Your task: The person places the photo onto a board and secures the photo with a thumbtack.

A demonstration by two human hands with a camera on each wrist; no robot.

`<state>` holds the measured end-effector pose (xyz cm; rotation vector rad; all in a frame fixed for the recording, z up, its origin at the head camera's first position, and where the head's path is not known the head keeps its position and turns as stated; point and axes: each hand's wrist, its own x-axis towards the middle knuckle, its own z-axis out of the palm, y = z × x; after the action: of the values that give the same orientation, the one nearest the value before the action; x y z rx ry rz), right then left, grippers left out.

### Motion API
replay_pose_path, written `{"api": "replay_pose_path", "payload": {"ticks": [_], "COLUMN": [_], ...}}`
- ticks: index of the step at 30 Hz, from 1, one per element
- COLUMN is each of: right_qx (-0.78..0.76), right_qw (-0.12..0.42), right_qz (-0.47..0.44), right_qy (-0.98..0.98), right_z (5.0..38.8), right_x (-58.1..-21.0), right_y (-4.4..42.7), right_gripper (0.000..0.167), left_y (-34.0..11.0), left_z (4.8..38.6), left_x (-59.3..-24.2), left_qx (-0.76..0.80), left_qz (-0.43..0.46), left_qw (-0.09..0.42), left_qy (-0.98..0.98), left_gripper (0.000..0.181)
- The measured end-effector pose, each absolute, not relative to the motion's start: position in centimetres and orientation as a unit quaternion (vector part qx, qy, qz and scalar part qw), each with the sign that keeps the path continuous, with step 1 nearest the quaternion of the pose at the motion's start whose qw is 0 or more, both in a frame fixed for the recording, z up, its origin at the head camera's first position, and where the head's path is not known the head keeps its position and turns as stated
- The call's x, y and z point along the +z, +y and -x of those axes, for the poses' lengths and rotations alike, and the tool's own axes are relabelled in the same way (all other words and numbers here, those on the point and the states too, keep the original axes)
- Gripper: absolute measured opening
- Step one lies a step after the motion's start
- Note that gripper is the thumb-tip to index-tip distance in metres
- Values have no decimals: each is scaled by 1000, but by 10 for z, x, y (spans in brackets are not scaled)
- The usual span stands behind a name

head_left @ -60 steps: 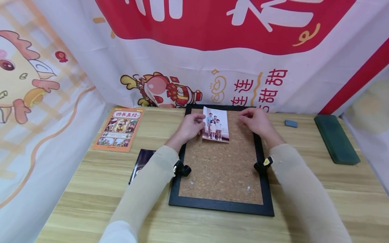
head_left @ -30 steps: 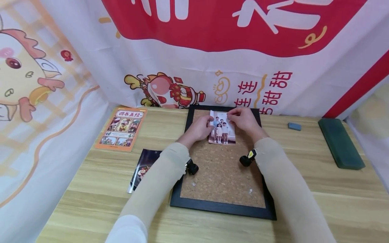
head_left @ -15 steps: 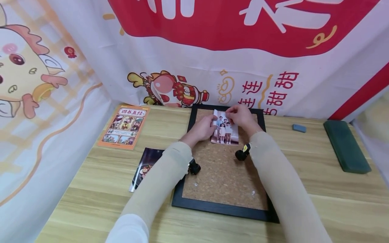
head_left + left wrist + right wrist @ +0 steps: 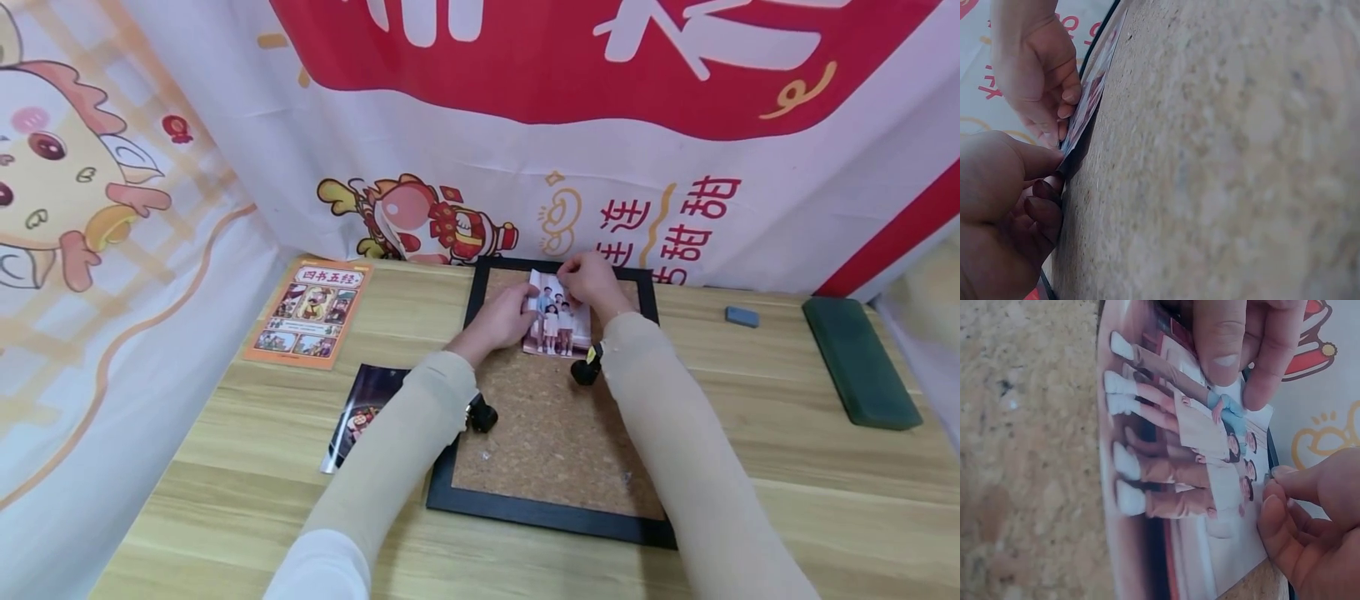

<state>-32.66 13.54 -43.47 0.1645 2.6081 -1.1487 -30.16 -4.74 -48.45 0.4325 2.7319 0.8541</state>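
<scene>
A family photo lies near the top of a black-framed cork board. My left hand pinches the photo's left edge, thumb on its printed face and fingers behind, as the left wrist view shows. That edge is lifted off the cork. My right hand is at the photo's upper edge, thumb and index finger pressed together on what looks like a small clear push pin, mostly hidden by the fingertips. Two more small clear bits sit on the lower cork.
To the left lie an orange booklet and a dark glossy booklet, partly under the left sleeve. At right are a small blue block and a long dark green block. A printed cloth hangs behind the table.
The right hand came left from the bare cork to the photo's upper edge and stays there, its wrist turning inward. The left hand kept hold of the photo. The head view shifted slightly.
</scene>
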Motion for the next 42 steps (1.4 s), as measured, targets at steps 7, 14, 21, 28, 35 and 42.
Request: {"api": "replay_pose_path", "payload": {"ticks": [7,14,21,28,35,42], "right_qx": [-379,-380,-374,-359,-339,-359], "right_qw": [166,152,124,104,86,100], "right_qz": [-49,-50,-65,-76,-70,-31], "right_qy": [909,911,917,924,934,928], "right_z": [331,332,327,324,315,301], "right_x": [-432,-435,-435,-438,-440,-438], "right_y": [136,135,137,138,139,147], "right_gripper": [16,14,11,12,19,30], "left_y": [-47,-47,-47,-48,-47,-55], "left_z": [305,303,299,298,299,290], "left_x": [-487,-487,-480,-482,-483,-467], "left_qx": [296,295,297,305,296,296], "left_qz": [-143,-145,-148,-141,-146,-132], "left_qw": [135,123,120,129,130,140], "left_qy": [935,936,936,933,935,936], "left_gripper": [42,41,41,40,42,49]}}
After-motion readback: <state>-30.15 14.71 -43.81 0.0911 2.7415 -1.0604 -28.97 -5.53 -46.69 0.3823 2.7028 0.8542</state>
